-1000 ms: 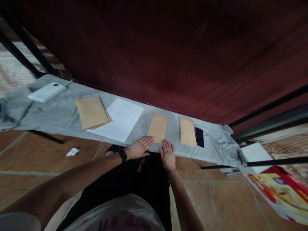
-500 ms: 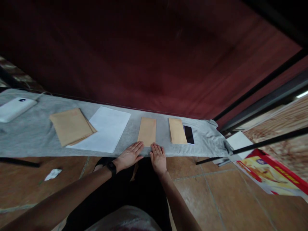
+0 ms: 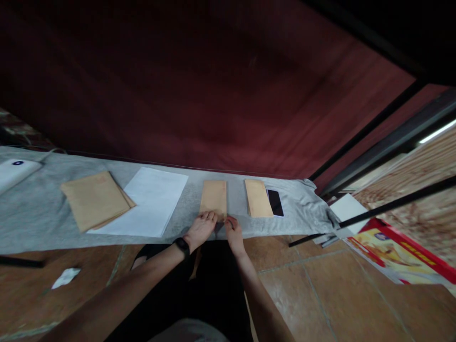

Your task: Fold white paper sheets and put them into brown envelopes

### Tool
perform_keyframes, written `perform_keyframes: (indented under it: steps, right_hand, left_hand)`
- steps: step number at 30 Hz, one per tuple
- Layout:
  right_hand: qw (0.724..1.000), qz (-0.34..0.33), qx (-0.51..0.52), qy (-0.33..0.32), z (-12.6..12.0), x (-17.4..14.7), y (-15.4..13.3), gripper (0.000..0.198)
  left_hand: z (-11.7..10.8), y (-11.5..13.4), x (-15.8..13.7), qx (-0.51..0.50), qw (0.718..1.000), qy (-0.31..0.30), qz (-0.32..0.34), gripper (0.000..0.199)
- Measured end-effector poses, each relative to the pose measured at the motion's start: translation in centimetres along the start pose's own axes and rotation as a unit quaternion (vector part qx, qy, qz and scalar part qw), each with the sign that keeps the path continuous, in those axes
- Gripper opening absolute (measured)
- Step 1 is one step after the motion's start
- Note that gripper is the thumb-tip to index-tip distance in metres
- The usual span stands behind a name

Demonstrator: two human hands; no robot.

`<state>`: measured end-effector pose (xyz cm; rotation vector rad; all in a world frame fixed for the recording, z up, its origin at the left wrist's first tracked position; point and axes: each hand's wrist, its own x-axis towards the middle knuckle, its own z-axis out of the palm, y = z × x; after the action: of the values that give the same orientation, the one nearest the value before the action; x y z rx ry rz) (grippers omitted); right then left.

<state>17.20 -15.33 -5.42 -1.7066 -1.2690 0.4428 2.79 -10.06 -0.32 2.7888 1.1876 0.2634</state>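
Observation:
A narrow brown paper envelope (image 3: pixel 214 195) lies upright in front of me on the grey cloth. My left hand (image 3: pixel 202 229) rests over its lower left part, fingers slightly bent and pressing down on the paper; a dark band circles that wrist. At the lower right corner, my right hand (image 3: pixel 234 233) is closed in a pinch on the envelope's edge. Further right lies a small stack of similar brown envelopes (image 3: pixel 258 198), touching or nearly touching a dark-screened phone (image 3: pixel 275 203). White paper sheets (image 3: pixel 156 202) lie left of my hands, partly under larger brown envelopes (image 3: pixel 98 199).
The grey cloth (image 3: pixel 302 209) covers a long narrow surface before a dark red panel (image 3: pixel 213 95). A white device (image 3: pixel 16 172) with a cable lies far left. Black metal bars (image 3: pixel 377 124) and a red and yellow box (image 3: pixel 399 251) are at right. A crumpled tissue (image 3: pixel 66 278) lies on the tiled floor.
Both hands have moved up slightly onto the envelope's lower end. My right hand went from flat to a pinch at the corner, and my left fingers bent. The view has shifted a little.

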Motion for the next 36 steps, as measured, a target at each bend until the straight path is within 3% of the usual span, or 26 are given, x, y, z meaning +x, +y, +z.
perform_keyframes:
  steps: [5,7,8,9,10,13,14,16,20,24,29,30,31,34,36]
  right_hand:
    - [0.995,-0.002,0.086,-0.044,-0.9,1.4,-1.6,0.042]
    - [0.992,0.001,0.122,-0.034,-1.2,1.6,-2.8,0.042]
    - [0.992,-0.001,0.124,-0.017,-1.3,1.5,-3.4,0.042]
    - [0.993,-0.008,0.116,-0.003,-1.4,1.4,-3.9,0.042]
    - [0.995,-0.02,0.1,0.009,-1.5,1.3,-4.3,0.042]
    - [0.996,-0.082,0.023,0.0,-1.5,0.5,-5.0,0.044]
    - [0.994,-0.105,-0.006,-0.012,-1.4,0.1,-5.0,0.045]
    - [0.985,-0.152,-0.068,-0.045,-1.1,-0.6,-4.9,0.046]
    - [0.953,-0.229,-0.164,-0.107,-0.3,-2.1,-4.1,0.049]
    - [0.941,-0.238,-0.21,-0.12,0.0,-3.1,-2.8,0.049]
    - [0.937,-0.231,-0.228,-0.129,-0.1,-3.3,-1.7,0.045]
    - [0.937,-0.23,-0.229,-0.132,0.0,-3.3,-1.6,0.045]
    - [0.936,-0.229,-0.23,-0.133,0.0,-3.4,-1.5,0.046]
    - [0.935,-0.227,-0.237,-0.133,0.5,-3.7,-1.1,0.048]
    - [0.933,-0.228,-0.245,-0.133,0.7,-4.0,-0.8,0.05]
  left_hand:
    - [-2.1,-0.2,2.0,-0.021,0.999,0.03,-0.034,0.033]
    - [-3.3,-0.6,2.8,-0.095,0.986,0.083,-0.108,0.028]
    - [-3.7,-0.8,3.1,-0.166,0.966,0.12,-0.161,0.026]
    - [-4.0,-1.0,3.3,-0.26,0.928,0.158,-0.215,0.027]
    - [-4.0,-1.1,3.4,-0.373,0.869,0.191,-0.263,0.027]
    - [-2.4,-1.0,2.7,-0.666,0.634,0.22,-0.327,0.03]
    - [-1.4,-0.8,2.3,-0.685,0.61,0.212,-0.336,0.029]
    - [0.6,-0.1,1.4,-0.698,0.59,0.197,-0.356,0.025]
    - [3.4,1.1,0.5,-0.707,0.572,0.165,-0.382,0.025]
    - [3.7,1.4,-0.5,-0.705,0.586,0.107,-0.386,0.029]
    - [2.6,0.9,-2.9,-0.667,0.642,0.057,-0.374,0.032]
    - [2.4,0.8,-3.4,-0.643,0.677,0.067,-0.352,0.031]
    - [2.3,0.7,-3.7,-0.602,0.731,0.084,-0.311,0.03]
    - [2.5,0.4,-4.4,-0.377,0.91,0.132,-0.113,0.037]
    - [3.3,0.2,-4.7,-0.228,0.965,0.13,-0.022,0.048]
